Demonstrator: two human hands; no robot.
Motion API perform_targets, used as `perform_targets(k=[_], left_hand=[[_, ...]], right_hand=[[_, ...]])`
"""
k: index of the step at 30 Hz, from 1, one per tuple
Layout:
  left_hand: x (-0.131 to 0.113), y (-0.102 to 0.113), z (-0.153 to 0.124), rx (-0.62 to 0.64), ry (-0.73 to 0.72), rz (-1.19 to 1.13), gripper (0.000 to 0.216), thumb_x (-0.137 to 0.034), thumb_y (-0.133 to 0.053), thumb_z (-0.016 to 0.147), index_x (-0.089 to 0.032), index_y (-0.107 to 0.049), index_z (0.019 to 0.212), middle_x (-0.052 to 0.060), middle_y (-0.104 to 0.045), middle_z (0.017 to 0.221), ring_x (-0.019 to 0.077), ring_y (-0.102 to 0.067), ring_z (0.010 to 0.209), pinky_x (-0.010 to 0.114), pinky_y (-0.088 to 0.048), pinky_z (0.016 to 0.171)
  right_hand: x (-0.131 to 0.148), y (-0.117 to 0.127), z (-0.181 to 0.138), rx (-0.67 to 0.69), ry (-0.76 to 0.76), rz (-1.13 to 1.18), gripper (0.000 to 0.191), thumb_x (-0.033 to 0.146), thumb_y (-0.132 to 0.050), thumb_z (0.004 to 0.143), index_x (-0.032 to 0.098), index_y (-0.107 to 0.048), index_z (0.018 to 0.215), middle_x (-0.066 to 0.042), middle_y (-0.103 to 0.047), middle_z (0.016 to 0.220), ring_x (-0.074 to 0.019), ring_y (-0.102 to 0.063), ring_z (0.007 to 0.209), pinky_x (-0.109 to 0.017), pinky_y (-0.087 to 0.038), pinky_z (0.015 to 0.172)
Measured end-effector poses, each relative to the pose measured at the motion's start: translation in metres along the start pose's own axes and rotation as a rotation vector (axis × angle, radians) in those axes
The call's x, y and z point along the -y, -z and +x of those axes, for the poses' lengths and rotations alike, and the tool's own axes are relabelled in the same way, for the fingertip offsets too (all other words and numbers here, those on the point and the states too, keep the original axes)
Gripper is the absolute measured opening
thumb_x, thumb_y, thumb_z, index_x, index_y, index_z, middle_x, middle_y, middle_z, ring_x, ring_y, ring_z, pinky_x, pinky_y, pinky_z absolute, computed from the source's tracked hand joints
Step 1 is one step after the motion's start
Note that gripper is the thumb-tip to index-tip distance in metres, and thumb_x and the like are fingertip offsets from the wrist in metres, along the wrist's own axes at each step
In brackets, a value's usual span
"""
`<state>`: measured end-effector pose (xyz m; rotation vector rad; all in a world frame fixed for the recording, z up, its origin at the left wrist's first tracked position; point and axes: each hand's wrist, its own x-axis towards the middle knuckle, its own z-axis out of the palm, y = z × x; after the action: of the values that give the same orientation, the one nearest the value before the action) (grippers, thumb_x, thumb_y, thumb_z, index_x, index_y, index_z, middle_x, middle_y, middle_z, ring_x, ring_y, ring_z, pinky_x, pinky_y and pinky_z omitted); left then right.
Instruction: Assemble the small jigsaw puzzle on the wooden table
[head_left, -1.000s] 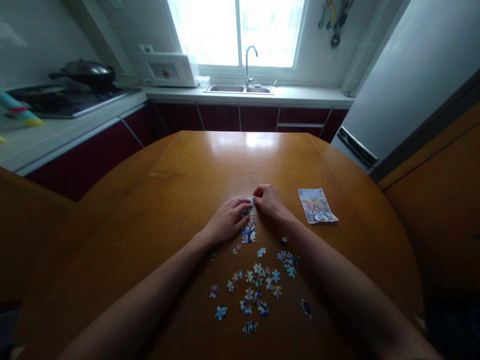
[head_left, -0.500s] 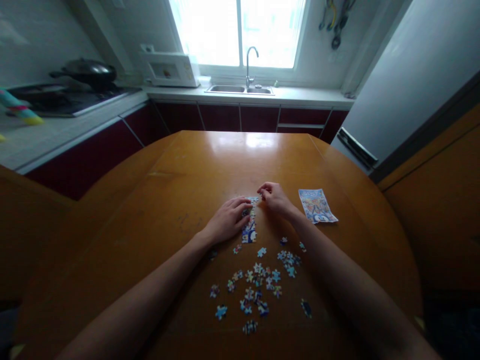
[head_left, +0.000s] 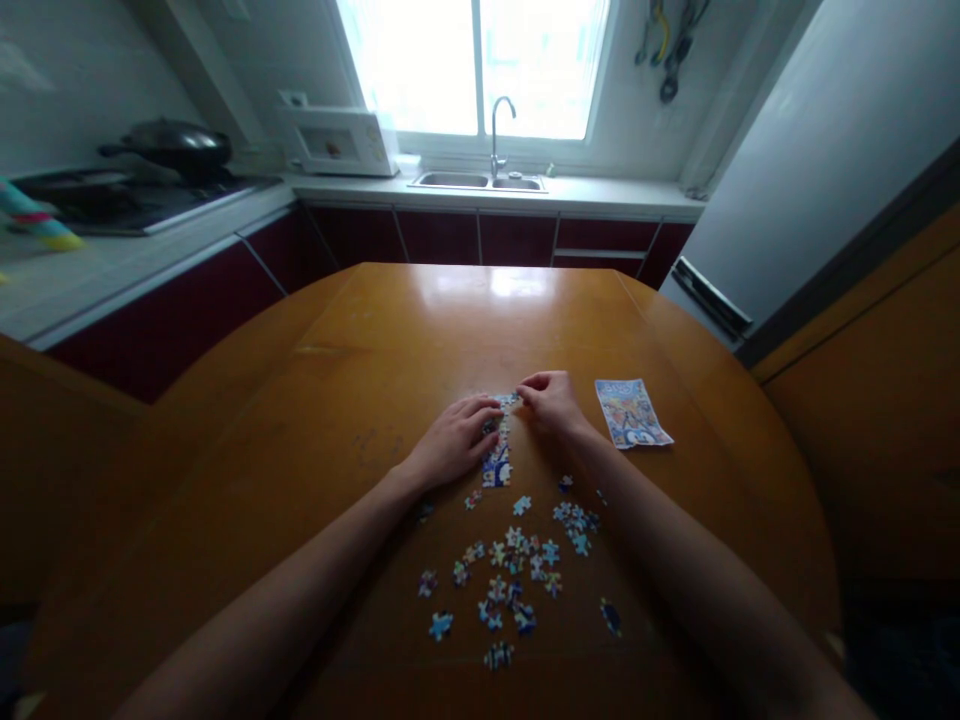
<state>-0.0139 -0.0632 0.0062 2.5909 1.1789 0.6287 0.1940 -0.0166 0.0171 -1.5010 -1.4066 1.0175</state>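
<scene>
A narrow strip of joined jigsaw pieces (head_left: 496, 470) lies on the wooden table, running away from me. My left hand (head_left: 456, 438) rests with its fingers spread over the strip's left side, covering part of it. At the strip's far right corner, my right hand (head_left: 551, 398) pinches a small puzzle piece (head_left: 519, 394) between thumb and fingertips, mostly hidden by them. Closer to me lie many loose jigsaw pieces (head_left: 514, 540), some overlapping. To the right of my right hand is a picture sheet (head_left: 634, 413) with a colourful printed scene.
The round wooden table (head_left: 360, 350) fills the foreground. Beyond it, a counter carries a sink (head_left: 454, 180), a white microwave (head_left: 341, 140) and a stove with a dark pan (head_left: 176, 143). A fridge (head_left: 810, 150) stands at the right.
My right hand has moved slightly toward me, bringing its pinched piece against the corner of the strip. The left hand has stayed on the strip.
</scene>
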Motion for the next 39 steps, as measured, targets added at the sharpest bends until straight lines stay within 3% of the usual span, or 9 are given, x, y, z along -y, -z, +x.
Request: perform_targets(k=[10,22,39], left_hand=[[0.002,-0.001,0.0,-0.005,-0.004,-0.02,0.031,-0.034,-0.056,0.098,-0.026,-0.061,0.128,0.008,-0.059,0.14,0.0266,-0.05,0.135,0.05,-0.04,0.116],[0.001,-0.001,0.0,-0.004,-0.001,-0.015,0.03,-0.032,-0.057,0.098,-0.025,-0.061,0.127,0.007,-0.059,0.139,0.0258,-0.051,0.134,0.048,-0.041,0.116],[0.002,-0.003,0.0,-0.007,-0.013,0.005,0.03,-0.033,-0.057,0.099,-0.024,-0.061,0.127,0.007,-0.058,0.14,0.0259,-0.05,0.135,0.048,-0.041,0.116]], right_hand=[[0.004,-0.008,-0.007,0.02,-0.008,-0.291,0.01,0.015,-0.069,0.071,0.016,-0.079,0.068,-0.009,-0.074,0.063,-0.019,-0.069,0.061,-0.024,-0.048,0.059],[0.003,-0.011,-0.001,0.024,-0.069,-0.307,0.009,0.014,-0.07,0.064,0.015,-0.078,0.069,-0.011,-0.074,0.063,-0.0212,-0.069,0.058,-0.026,-0.047,0.054],[0.016,-0.007,0.015,0.211,-0.178,-0.427,0.012,0.006,-0.072,0.059,0.011,-0.076,0.069,-0.009,-0.073,0.064,-0.0165,-0.065,0.057,-0.02,-0.043,0.05]])
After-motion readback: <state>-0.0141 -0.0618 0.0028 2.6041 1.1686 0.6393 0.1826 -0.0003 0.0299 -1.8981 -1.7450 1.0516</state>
